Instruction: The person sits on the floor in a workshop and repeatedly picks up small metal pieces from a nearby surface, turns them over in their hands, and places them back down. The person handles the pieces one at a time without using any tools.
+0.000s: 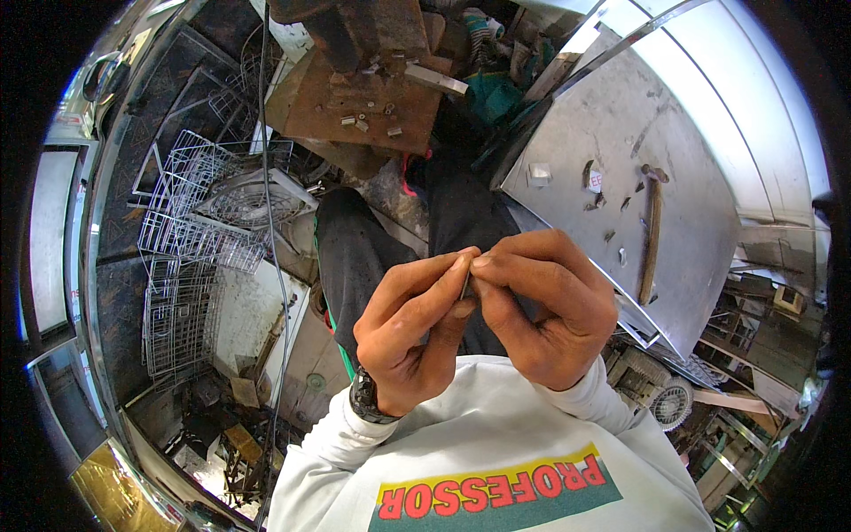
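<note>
My left hand (412,332) and my right hand (545,306) meet in front of my chest, fingertips touching. Between the pinched fingers shows a sliver of a small, thin grey piece (467,285); the fingers hide most of it, so its kind cannot be told. Both hands are closed on it. Beyond them, a rusty metal plate (306,111) carries several short, light metal pieces (362,124) and a longer pale bar (436,79). A dark, heavy machine column (359,40) stands over this plate.
On my right, a metal table (683,239) bears a hammer (653,235) with a wooden handle and scattered scraps. Wire racks (191,230) are piled at left beside a hanging cable (269,177). A grey fan-like wheel (671,403) lies at lower right.
</note>
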The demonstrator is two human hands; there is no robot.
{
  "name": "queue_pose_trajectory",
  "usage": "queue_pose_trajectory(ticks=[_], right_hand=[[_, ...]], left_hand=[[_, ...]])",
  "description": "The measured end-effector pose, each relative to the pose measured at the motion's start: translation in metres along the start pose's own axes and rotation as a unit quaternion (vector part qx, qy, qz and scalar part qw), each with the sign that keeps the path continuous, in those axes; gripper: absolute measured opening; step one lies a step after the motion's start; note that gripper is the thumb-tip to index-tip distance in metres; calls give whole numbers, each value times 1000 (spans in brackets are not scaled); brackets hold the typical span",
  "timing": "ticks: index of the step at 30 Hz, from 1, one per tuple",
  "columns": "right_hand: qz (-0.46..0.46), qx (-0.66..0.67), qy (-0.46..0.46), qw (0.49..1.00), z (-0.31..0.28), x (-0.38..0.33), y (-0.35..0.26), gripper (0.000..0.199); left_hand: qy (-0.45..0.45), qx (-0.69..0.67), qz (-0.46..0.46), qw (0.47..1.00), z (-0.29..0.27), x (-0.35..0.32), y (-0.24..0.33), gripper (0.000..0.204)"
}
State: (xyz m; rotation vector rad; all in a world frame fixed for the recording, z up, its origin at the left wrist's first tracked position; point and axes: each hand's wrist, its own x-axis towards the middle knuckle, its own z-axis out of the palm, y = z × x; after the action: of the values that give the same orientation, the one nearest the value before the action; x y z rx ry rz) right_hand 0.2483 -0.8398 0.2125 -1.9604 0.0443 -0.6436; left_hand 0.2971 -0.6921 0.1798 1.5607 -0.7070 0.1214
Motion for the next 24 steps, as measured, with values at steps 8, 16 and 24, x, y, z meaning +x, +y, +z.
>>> queue_pose_trajectory(ticks=[8,16,24], right_hand=[[-40,-30,-8,999,1,3,7,21],[74,93,52,991,12,-4,11,16],[44,14,-39,998,-4,11,9,15]], left_hand=[[4,3,-21,1000,4,-4,-1,35],[12,-175,-129,976,2,-11,-7,30],[-19,-173,-150,973,-3,-13,-10,31]])
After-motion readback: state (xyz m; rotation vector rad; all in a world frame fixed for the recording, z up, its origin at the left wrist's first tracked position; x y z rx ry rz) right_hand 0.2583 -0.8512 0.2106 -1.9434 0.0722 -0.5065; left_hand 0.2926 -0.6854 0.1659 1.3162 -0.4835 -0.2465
